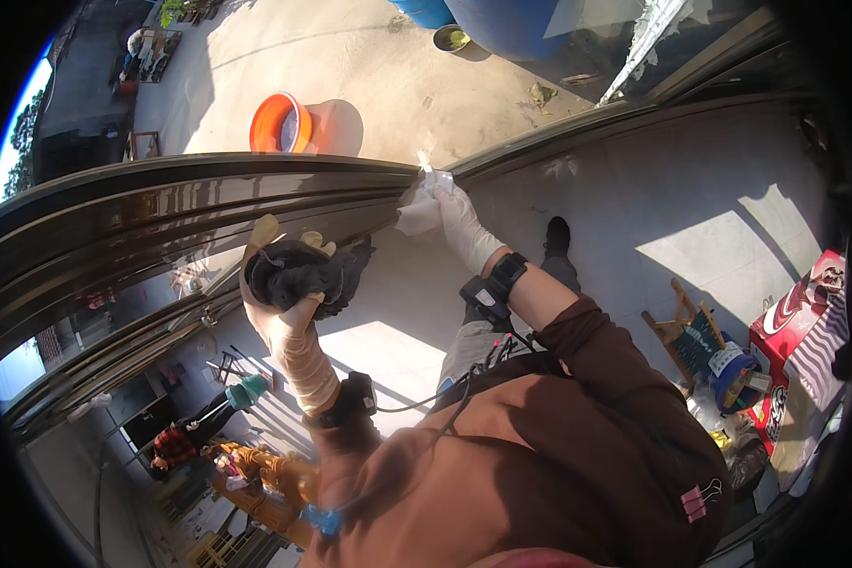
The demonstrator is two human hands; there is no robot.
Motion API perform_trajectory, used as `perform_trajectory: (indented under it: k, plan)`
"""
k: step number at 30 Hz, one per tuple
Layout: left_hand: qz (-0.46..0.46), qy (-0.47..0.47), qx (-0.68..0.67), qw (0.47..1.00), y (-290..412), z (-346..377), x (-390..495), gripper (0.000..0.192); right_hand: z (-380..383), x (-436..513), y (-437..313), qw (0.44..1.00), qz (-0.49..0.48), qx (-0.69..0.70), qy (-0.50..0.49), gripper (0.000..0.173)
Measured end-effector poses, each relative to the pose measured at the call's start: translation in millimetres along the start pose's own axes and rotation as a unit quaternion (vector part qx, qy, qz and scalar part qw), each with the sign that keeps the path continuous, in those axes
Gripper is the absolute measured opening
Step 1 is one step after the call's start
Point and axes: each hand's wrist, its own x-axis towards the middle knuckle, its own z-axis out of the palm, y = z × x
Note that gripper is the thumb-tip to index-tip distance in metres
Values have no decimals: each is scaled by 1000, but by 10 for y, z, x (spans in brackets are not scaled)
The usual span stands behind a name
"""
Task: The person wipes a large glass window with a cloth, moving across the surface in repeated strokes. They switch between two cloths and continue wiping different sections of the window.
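On my left hand (273,323) is a pale thin glove, and its fingers are wrapped around a bunched black cloth (305,277). This hand is close to the dark metal frame (206,167) of a glass door or window panel. My right hand (461,220), gloved too, pinches a crumpled white cloth or tissue (420,211). That white piece is at the end of the dark frame, where it meets the floor track (539,138); whether it presses on the metal I cannot tell. Dark straps with small boxes sit on both wrists.
Beyond the frame, an orange bucket (280,122) and a blue barrel (518,25) stand on sunlit ground. A folding stool (692,323), a blue tub (735,387) and a red carton (799,312) are at right. At lower left, a person in a checked shirt (174,440) is near wooden furniture (270,472).
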Motion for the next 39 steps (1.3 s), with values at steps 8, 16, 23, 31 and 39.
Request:
perform_trajectory:
  k: [8, 16, 23, 31, 39]
  plan:
    - [144, -31, 164, 975, -601, -40, 558, 97, 735, 692, 463, 944, -68, 149, 286, 26]
    - [295, -74, 343, 889, -877, -358, 654, 70, -634, 1680, 1161, 943, -60, 60, 322, 17]
    - [184, -102, 207, 955, -868, -436, 632, 98, -444, 1989, 1628, 846, -193, 376, 326, 4]
    - [156, -57, 358, 919, -648, -445, 641, 85, -833, 1156, -655, 827, -221, 467, 222, 29]
    - [60, -15, 318, 946, -555, -414, 571, 85, -792, 293, -2826, 700, -656, 126, 251, 37]
